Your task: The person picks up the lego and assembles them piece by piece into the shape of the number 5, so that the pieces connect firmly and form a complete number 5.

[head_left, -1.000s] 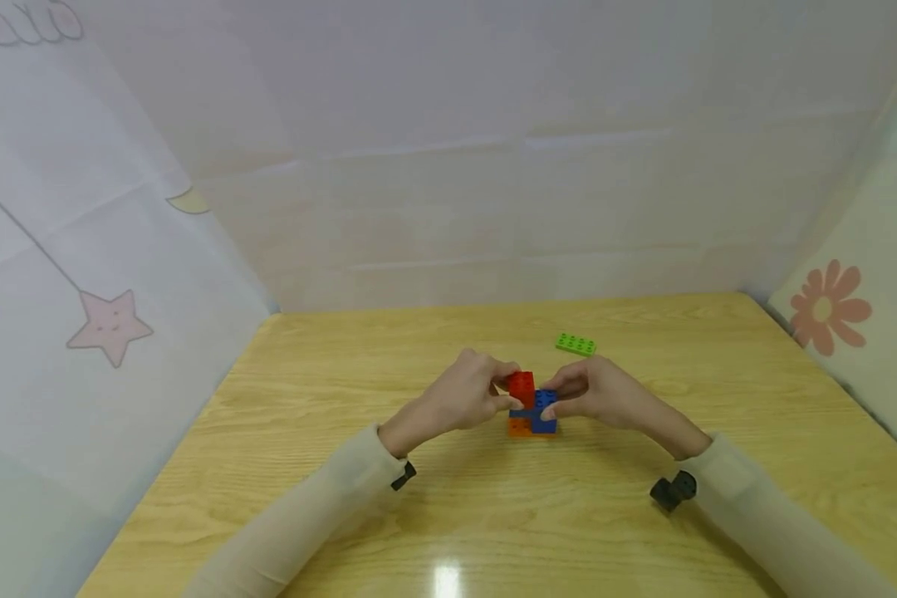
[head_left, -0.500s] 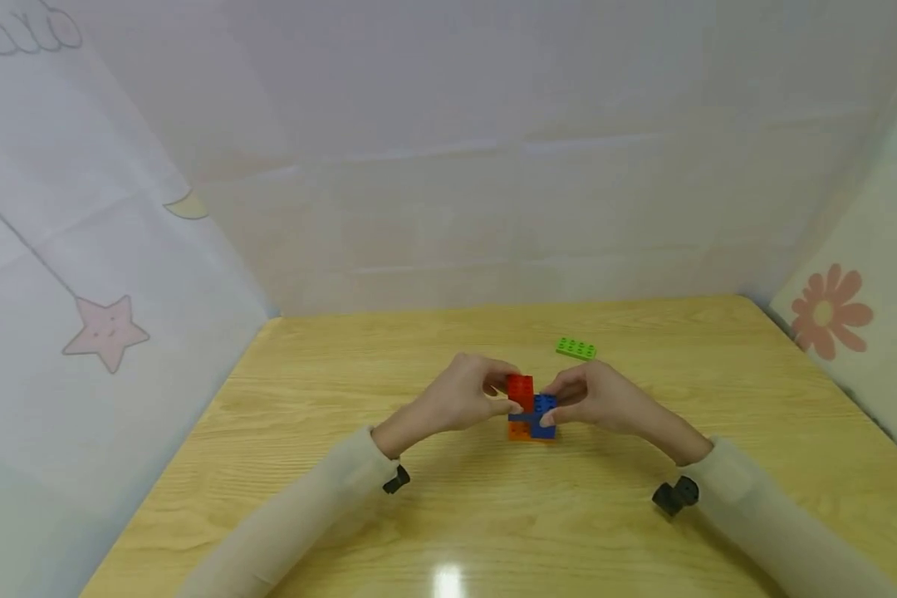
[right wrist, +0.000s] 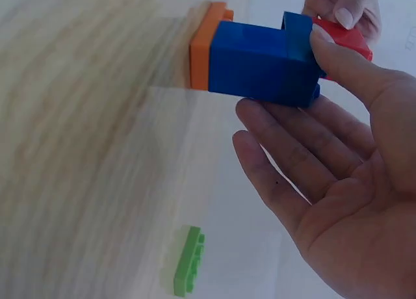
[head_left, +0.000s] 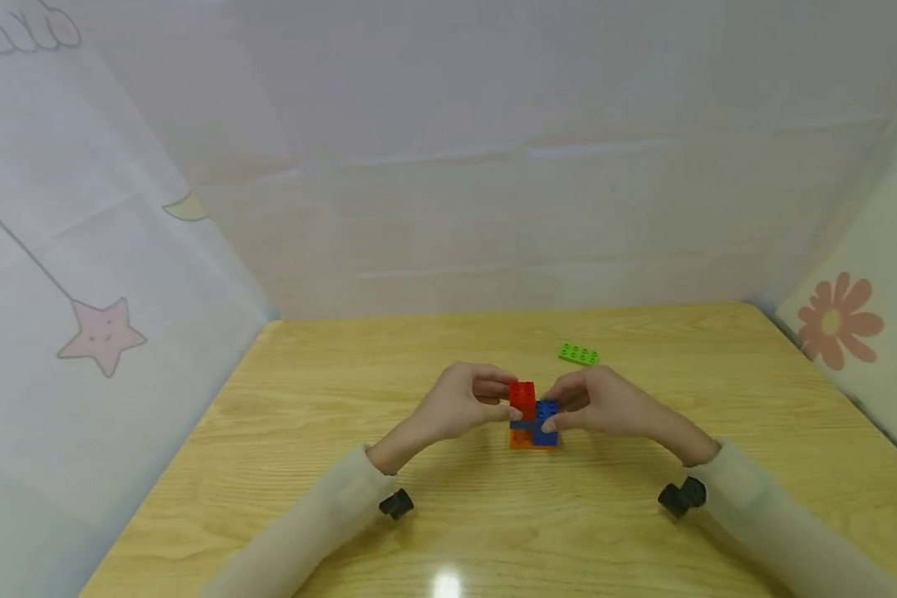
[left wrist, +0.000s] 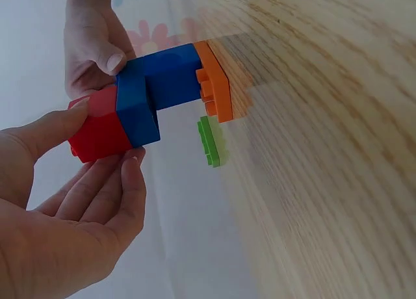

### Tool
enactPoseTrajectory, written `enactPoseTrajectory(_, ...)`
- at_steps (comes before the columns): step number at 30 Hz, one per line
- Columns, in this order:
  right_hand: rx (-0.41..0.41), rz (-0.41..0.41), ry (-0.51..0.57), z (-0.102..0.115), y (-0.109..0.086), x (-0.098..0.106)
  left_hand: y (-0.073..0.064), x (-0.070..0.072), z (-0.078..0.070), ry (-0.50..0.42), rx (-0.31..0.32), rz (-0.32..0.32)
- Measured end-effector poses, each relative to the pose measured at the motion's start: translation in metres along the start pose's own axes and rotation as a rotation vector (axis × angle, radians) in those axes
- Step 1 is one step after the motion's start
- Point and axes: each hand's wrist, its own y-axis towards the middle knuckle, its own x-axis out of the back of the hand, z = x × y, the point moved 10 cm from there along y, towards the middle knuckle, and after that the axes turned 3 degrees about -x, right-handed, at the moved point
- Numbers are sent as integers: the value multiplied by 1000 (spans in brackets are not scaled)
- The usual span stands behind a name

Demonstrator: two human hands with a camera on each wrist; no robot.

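A small stack of toy building bricks stands on the table between both hands. At its bottom lies a flat orange brick (left wrist: 218,84), and blue bricks (right wrist: 250,58) rise from one end of it. An upper blue piece juts sideways over the orange studs, with a gap beneath it. A red brick (head_left: 522,399) sits on that overhang. My left hand (head_left: 459,404) holds the red brick between thumb and fingertips. From the other side my right hand (head_left: 615,404) pinches the top of the blue bricks, thumb in front and fingers behind.
A flat green brick (head_left: 579,354) lies studs up on the wooden table (head_left: 329,374), behind the stack and slightly right. Pale printed cloth walls (head_left: 448,232) enclose the table's back and sides.
The head view has shifted a little, so everything sits slightly lower. My left fingers have loosened a bit behind the red brick. Otherwise the stack and my right hand look the same.
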Motion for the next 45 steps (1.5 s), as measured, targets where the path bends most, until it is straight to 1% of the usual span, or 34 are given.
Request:
enactPoseTrajectory(2,31,-6,-43,3,0,4,0,0,-1,-10,-2,1)
enactPoseTrajectory(4,41,-20,-78,2,0,9,0,0,-2,-11,-7,6)
enactPoseTrajectory(8,18,-57,-117,-5,4,19,1,-1,-2,0,-13,14)
enactPoseTrajectory(13,-19,-119,-150,-16,12,32,0,0,-3,-11,-20,16)
enactPoseTrajectory(20,-16,-218,-181,-28,18,50,-2,2,-1,-16,-19,26)
enactPoseTrajectory(23,-15,-256,-203,-34,19,54,-2,1,2,-12,-17,31)
enactPoseTrajectory(25,-29,-271,-208,-39,19,56,-2,1,3,-12,-15,31)
enactPoseTrajectory(30,-67,-264,-230,-51,19,57,-3,0,5,-27,-10,29)
enactPoseTrajectory(37,-98,-257,-341,-67,21,63,-7,-1,7,-41,-11,32)
enactPoseTrajectory(42,-132,-245,-379,-78,24,65,-7,-1,8,-29,-18,35)
enactPoseTrajectory(45,-129,-229,-400,-80,26,64,-5,0,8,-18,-26,32)
